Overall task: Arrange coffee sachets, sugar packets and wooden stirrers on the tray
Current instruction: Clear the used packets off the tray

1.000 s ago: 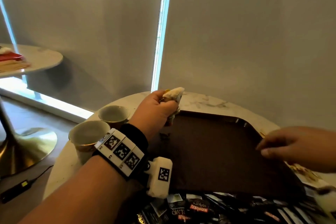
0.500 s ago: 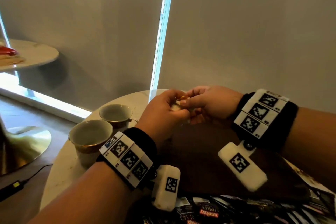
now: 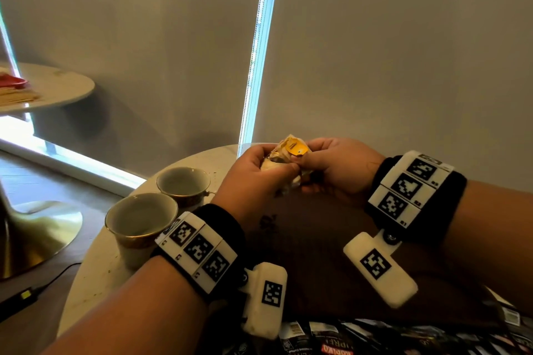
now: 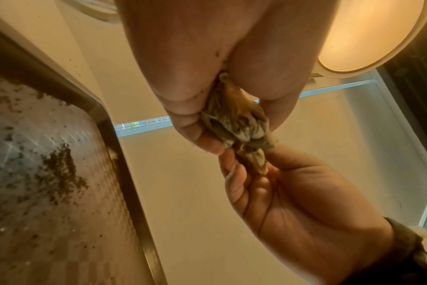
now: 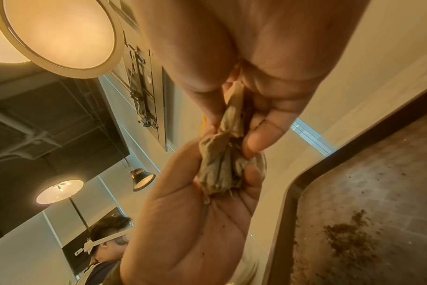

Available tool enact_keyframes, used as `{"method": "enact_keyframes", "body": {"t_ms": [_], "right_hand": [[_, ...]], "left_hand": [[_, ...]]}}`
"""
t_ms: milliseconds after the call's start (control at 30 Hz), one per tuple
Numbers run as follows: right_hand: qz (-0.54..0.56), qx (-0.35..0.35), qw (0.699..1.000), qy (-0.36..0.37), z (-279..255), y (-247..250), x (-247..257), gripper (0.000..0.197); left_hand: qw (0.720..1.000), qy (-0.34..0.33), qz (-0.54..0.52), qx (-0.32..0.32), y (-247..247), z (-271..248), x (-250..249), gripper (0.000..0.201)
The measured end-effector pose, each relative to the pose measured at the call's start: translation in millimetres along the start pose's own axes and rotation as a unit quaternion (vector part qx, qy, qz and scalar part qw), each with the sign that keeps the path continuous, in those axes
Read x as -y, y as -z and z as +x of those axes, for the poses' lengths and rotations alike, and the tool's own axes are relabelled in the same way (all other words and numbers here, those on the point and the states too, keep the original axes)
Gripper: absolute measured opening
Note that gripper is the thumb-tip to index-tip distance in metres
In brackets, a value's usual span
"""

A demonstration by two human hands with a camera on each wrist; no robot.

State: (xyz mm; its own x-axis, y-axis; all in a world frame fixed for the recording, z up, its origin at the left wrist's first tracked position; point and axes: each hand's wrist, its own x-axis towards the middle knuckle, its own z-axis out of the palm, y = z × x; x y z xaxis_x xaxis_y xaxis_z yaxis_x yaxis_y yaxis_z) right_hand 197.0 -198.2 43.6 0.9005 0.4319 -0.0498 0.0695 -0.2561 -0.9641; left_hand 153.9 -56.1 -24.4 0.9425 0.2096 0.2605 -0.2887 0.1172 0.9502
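Note:
A crumpled bundle of pale packets (image 3: 290,150) with a yellow label on top hangs above the far left corner of the dark brown tray (image 3: 317,242). My left hand (image 3: 261,171) grips the bundle from the left, and my right hand (image 3: 328,163) pinches its right end. In the left wrist view the left fingers (image 4: 195,133) curl round the bundle (image 4: 237,123) while the right hand (image 4: 293,192) pulls at its tip. The right wrist view shows the bundle (image 5: 219,164) between both hands. Brown granules (image 5: 346,237) lie spilled on the tray.
Two empty cups (image 3: 141,220) (image 3: 184,181) stand on the round marble table left of the tray. Several dark coffee sachets (image 3: 331,341) lie at the tray's near edge. A second round table (image 3: 54,86) stands at far left. A cable (image 3: 26,294) lies on the floor.
My right hand has moved from the tray's right edge across to the left hand and taken hold of the bundle. The yellow-labelled packet now shows on top.

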Motion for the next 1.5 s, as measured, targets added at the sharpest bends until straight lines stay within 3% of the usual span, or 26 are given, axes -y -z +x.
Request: {"method": "enact_keyframes", "body": {"t_ms": [200, 500, 633, 767, 900, 1067, 1500], "right_hand": [[0.018, 0.017, 1.0, -0.008, 5, 2, -5, 0.02], [0.013, 0.021, 1.0, -0.004, 7, 5, -11, 0.014], [0.036, 0.06, 0.997, -0.013, 7, 10, -9, 0.04], [0.012, 0.032, 0.999, -0.008, 10, 15, -6, 0.059], [0.013, 0.054, 0.998, -0.019, 10, 15, -8, 0.05], [-0.026, 0.013, 0.999, -0.035, 17, 12, -10, 0.008], [-0.011, -0.016, 0.999, -0.037, 21, 14, -19, 0.013]], "left_hand": [[0.996, 0.044, -0.076, 0.026, -2, -4, -4, 0.025], [0.989, 0.108, -0.104, -0.005, -2, 0, -3, 0.008], [0.988, 0.121, -0.098, -0.02, 0, 1, -2, 0.004], [0.99, 0.122, -0.066, -0.018, 3, 3, 2, 0.009], [0.992, 0.121, -0.039, -0.026, 3, 3, 3, 0.011], [0.991, 0.125, -0.041, -0.028, 5, 6, 4, 0.007], [0.987, 0.125, -0.074, -0.07, 4, 7, 1, 0.006]]}}
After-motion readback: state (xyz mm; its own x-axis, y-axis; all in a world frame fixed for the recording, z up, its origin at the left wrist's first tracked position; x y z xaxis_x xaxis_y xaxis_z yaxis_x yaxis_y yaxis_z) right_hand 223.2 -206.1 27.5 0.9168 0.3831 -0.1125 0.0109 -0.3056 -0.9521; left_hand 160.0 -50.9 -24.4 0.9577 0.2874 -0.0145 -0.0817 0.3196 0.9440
